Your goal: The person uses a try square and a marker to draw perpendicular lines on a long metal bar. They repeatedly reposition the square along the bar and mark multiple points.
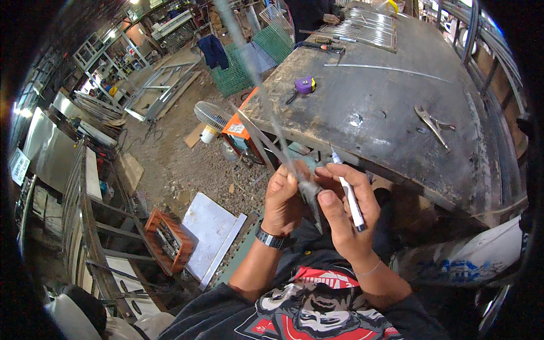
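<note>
**Thin metal strip held two-handed at the bench edge, marker pen in the right hand**

Left hand: curled around a long, thin metal strip near its lower end, fingers wrapped over it. A dark wristwatch sits on this wrist. The grip appears to steady the strip so that it does not whip or twist.

Right hand: closed on two things at once. The thumb and forefinger pinch the strip just beside the left hand, while a white marker pen is clamped along the fingers, its tip pointing up and away from the body. Holding the pen this way keeps it ready without freeing either hand from the strip, in my judgement.

The strip runs from between the hands up and away to the left, crossing in front of the near corner of the workbench. Its far part is blurred, and its full length cannot be told.

Beyond the hands, on the bench top:
- A purple tape measure, lying ahead and slightly left of the hands.
- Locking pliers, ahead and to the right, well apart from both hands.
- A long thin rod, lying crosswise farther on.
- A metal grille at the far end, where another person stands.

Left of the hands, on the floor below: a small fan, an orange machine against the bench leg, and a pale flat sheet lying nearer the body.
</note>
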`<action>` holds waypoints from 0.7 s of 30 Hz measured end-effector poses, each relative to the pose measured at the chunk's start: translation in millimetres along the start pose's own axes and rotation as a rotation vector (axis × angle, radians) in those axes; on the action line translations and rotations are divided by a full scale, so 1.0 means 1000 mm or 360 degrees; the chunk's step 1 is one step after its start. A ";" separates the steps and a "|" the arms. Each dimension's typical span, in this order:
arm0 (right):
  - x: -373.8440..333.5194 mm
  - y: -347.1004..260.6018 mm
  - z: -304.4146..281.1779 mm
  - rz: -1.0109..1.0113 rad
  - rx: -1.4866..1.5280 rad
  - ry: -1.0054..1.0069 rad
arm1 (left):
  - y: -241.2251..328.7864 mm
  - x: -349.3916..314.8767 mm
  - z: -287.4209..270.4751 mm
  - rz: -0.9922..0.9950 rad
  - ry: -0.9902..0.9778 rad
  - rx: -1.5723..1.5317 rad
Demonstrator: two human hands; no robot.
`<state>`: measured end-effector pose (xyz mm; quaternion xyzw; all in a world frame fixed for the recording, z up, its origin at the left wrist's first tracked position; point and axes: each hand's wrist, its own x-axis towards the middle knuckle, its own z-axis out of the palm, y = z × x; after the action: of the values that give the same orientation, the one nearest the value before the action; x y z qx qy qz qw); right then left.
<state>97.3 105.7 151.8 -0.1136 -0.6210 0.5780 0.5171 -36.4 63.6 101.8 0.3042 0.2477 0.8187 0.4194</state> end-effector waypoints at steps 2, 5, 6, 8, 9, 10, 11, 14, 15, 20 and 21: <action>0.006 0.000 -0.009 -0.0053 -0.0349 -0.0018 | -0.008 0.007 0.017 -0.0027 0.0228 0.0085; 0.020 0.001 -0.019 -0.0028 -0.0390 0.0148 | -0.019 0.022 0.041 0.0071 0.0193 0.0112; 0.024 -0.001 -0.025 -0.0145 -0.0399 0.0204 | -0.019 0.028 0.047 0.0118 0.0205 0.0178; 0.029 -0.002 -0.043 -0.0259 -0.0277 0.0349 | -0.015 0.038 0.057 0.0078 0.0292 0.0354; 0.028 -0.005 -0.058 -0.0288 -0.0268 0.0388 | -0.013 0.042 0.063 0.0271 0.0203 0.0301; 0.025 -0.007 -0.071 -0.0299 -0.0321 0.0472 | -0.005 0.046 0.065 0.0292 0.0285 0.0378; 0.023 -0.007 -0.085 -0.0310 -0.0383 0.0545 | 0.004 0.050 0.066 0.0303 0.0279 0.0377; 0.011 0.000 -0.126 -0.0221 -0.0415 0.0634 | 0.025 0.053 0.074 0.0510 0.0326 0.0279; 0.006 0.005 -0.137 -0.0163 -0.0401 0.0640 | 0.031 0.052 0.076 0.0604 0.0291 0.0273; -0.026 0.019 -0.173 0.0075 -0.0447 0.0654 | 0.048 0.043 0.077 0.0601 0.0278 0.0333; -0.027 0.020 -0.176 0.0164 -0.0524 0.0693 | 0.047 0.043 0.076 0.0581 0.0290 0.0355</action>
<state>236.6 197.4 85.5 -0.3490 -0.5744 0.4567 0.5828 -28.1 85.9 197.8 0.3133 0.3143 0.8726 0.2041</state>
